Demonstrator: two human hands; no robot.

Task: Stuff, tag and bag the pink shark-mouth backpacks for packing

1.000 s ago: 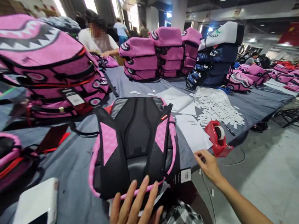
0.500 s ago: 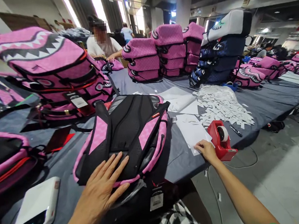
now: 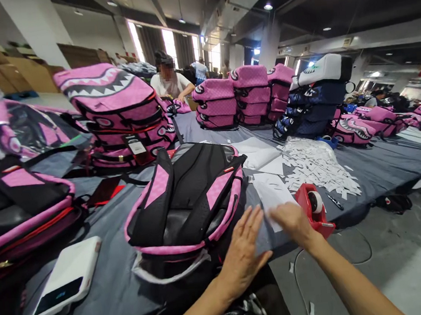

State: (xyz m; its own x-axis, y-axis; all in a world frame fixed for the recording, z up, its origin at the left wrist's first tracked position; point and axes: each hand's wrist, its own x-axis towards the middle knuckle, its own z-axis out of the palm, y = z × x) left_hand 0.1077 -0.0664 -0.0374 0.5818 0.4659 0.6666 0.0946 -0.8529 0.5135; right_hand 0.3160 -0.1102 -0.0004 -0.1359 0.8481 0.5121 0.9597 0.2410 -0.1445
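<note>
A black and pink backpack [image 3: 190, 194] lies on the table with its padded back and shoulder straps facing up. Just off its near right corner is my left hand [image 3: 243, 249], open, fingers stretched out and touching nothing I can see. My right hand [image 3: 294, 224] is over the near end of a white paper sheet [image 3: 270, 191], beside a red tape dispenser [image 3: 314, 212]. Its fingers are curled together and smeared by motion; anything between them is too small or blurred to name. A clear plastic strip [image 3: 170, 277] hangs at the backpack's near edge.
White label pieces [image 3: 319, 166] are heaped behind the dispenser, near a pen [image 3: 335, 202]. A white power bank [image 3: 68, 277] and another backpack [image 3: 20, 212] are at left. Stacked pink bags [image 3: 116, 117] stand behind. A co-worker [image 3: 170, 81] is across the table.
My left hand has left the backpack and moved right, close to my right hand. The right hand has lifted from the paper sheet's near edge. The camera view has tilted up and turned left.
</note>
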